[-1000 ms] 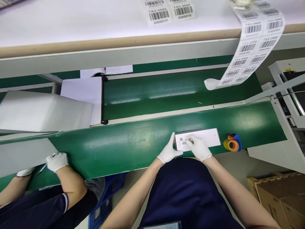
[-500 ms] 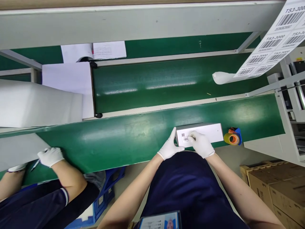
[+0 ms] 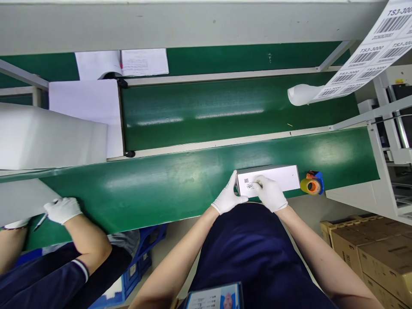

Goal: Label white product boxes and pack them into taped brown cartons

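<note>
A long white box [image 3: 286,178] lies on the green bench near its front edge, with a small square code and a barcode label [image 3: 249,186] towards its left end. My left hand [image 3: 229,195], in a white glove, grips that left end, thumb along the front edge and fingers along the side. Over the label's right part, my gloved right hand [image 3: 270,193] is closed in a pinch. A thin dark line shows at its fingertips; what it is, I cannot make out.
A yellow tape roll in a blue and orange dispenser [image 3: 312,183] stands right of the box. A strip of barcode labels [image 3: 357,71] hangs at upper right. At left, a co-worker's gloved hand [image 3: 64,210] holds a pen [image 3: 40,222]. Cartons [image 3: 370,244] stand on the floor at right.
The view has shifted slightly. Both my hands stay at the same places on the box, the right one still pinched over the label.
</note>
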`<action>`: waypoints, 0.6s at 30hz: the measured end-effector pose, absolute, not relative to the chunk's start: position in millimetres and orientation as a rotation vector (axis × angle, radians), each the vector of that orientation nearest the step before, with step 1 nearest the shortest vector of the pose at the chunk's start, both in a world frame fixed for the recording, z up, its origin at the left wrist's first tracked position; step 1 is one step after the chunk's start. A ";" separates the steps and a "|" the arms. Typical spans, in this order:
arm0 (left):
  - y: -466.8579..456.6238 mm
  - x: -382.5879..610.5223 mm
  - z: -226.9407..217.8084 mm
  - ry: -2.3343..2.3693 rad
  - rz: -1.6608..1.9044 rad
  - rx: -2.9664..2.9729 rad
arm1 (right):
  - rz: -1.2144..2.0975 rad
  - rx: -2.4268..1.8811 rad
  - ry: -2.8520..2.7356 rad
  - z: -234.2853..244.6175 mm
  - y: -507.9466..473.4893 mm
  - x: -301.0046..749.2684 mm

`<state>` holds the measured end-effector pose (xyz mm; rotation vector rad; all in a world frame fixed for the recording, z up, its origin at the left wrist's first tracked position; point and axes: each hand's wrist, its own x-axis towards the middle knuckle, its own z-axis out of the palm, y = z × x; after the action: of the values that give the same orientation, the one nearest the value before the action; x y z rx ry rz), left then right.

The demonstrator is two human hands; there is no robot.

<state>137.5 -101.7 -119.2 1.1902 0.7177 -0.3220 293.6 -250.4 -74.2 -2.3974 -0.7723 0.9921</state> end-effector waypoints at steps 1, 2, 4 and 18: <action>-101.6 137.5 -119.2 0.722 -0.327 1.194 | 0.980 -2.415 -0.789 -74.5 -249.8 292.9; -101.4 137.6 -119.0 0.726 -0.332 1.198 | 0.970 -2.440 -0.808 -74.5 -248.7 292.0; -101.2 138.1 -118.1 0.733 -0.339 1.204 | 0.964 -2.507 -0.842 -73.0 -245.4 289.4; -101.9 137.9 -119.4 0.684 -0.322 1.252 | 0.417 -2.668 -1.153 -64.9 -182.9 282.7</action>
<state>137.9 -101.9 -119.4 1.2517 0.6842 -0.3216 282.7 -182.9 -64.9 -2.6684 -1.1528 0.4171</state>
